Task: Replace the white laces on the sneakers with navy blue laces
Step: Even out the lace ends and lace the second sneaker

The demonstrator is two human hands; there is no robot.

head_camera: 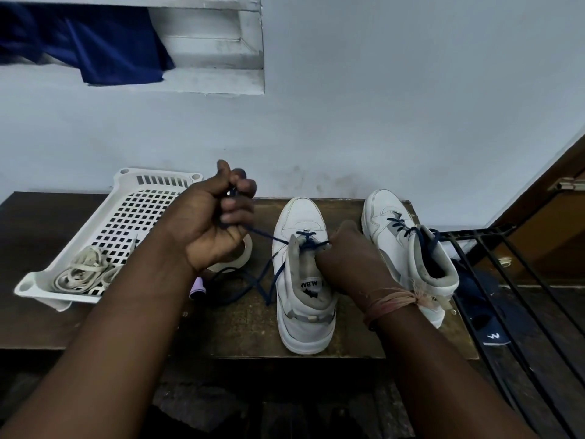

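Navy lace (269, 236) taut between both clenched hands, right hand (346, 253) hiding sneaker (300, 299) eyelets.

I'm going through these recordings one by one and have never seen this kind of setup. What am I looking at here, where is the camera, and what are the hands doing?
There is no machine: a person works with bare hands, and the single picture comes from a wide-angle camera worn on the head, looking forward and down. On the dark wooden table stand two white sneakers. The right sneaker already carries navy lacing. The left sneaker is being laced: the left hand grips the navy blue lace and holds it up and away, while the right hand grips at the shoe's eyelets. The white slotted plastic tray on the left holds the removed white laces. A roll of tape lies partly hidden behind the left hand.
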